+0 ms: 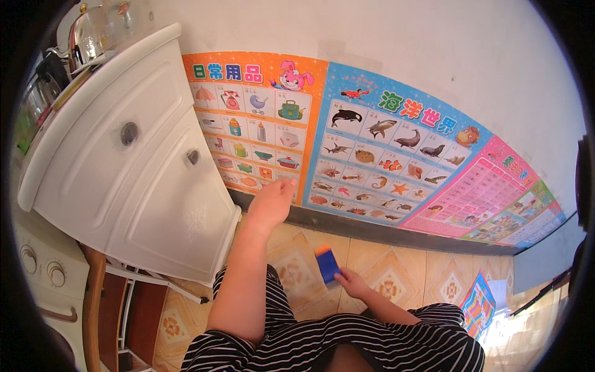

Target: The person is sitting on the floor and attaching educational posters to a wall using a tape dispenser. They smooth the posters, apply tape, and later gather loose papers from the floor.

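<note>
My left hand [273, 200] is raised in front of an orange picture poster [314, 121] on the wall, over its lower right part. Its back faces me and the fingers look curled, so whether anything is in them or they touch the paper is hidden. Lower down, above the tiled floor, my right hand [353, 282] grips one end of a small blue block-like object [328, 266] with an orange end. Slight blur keeps me from telling just what that object is. Right of the orange poster is a blue sea-animal poster [320, 153].
At left stands a white cabinet [153, 176] with dark knobs, a metal kettle [88, 42] on top. A white appliance with dials [44, 265] is below it. A pink poster [483, 190] continues along the wall. A colourful sheet [479, 304] lies at right on the tiled floor [395, 269].
</note>
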{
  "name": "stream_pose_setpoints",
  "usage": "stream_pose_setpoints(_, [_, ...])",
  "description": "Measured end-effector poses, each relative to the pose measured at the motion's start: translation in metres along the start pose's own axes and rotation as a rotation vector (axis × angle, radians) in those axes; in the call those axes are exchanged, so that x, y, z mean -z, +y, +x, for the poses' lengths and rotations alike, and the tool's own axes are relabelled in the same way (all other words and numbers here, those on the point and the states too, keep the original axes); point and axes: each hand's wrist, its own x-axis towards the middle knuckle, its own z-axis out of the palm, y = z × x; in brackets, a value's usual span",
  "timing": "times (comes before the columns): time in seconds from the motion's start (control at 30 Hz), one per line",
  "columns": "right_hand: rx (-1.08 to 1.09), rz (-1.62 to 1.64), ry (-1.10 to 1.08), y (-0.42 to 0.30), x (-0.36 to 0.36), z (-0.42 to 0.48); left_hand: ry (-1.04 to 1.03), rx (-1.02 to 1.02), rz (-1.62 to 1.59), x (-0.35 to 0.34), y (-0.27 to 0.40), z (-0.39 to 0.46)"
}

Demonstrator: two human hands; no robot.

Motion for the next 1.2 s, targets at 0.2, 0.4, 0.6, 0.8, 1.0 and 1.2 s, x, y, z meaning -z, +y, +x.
stream_pose_setpoints(0.2, [0.689, -0.001, 0.345, -0.154, 0.069, -0.008, -0.299, -0.248, -0.666, -0.004, 0.014, -0.002])
stream_pose_setpoints(0.4, [0.820, -0.233, 0.323, -0.187, 0.094, -0.016, -0.258, -0.411, -0.894, 0.000, 0.027, -0.007])
stream_pose_setpoints(0.6, [0.857, -0.329, 0.381, -0.186, 0.098, -0.021, -0.365, -0.297, -0.830, 0.005, 0.025, -0.009])
stream_pose_setpoints(0.8, [0.855, -0.257, 0.447, -0.176, 0.096, -0.016, -0.362, -0.106, -0.814, 0.003, 0.020, -0.001])
stream_pose_setpoints(1.0, [0.778, -0.006, 0.649, -0.179, 0.079, -0.015, -0.481, 0.141, -0.976, -0.010, 0.015, 0.005])
stream_pose_setpoints(1.2, [0.691, 0.156, 0.723, -0.183, 0.093, -0.015, -0.448, 0.143, -0.992, -0.017, 0.014, 0.009])
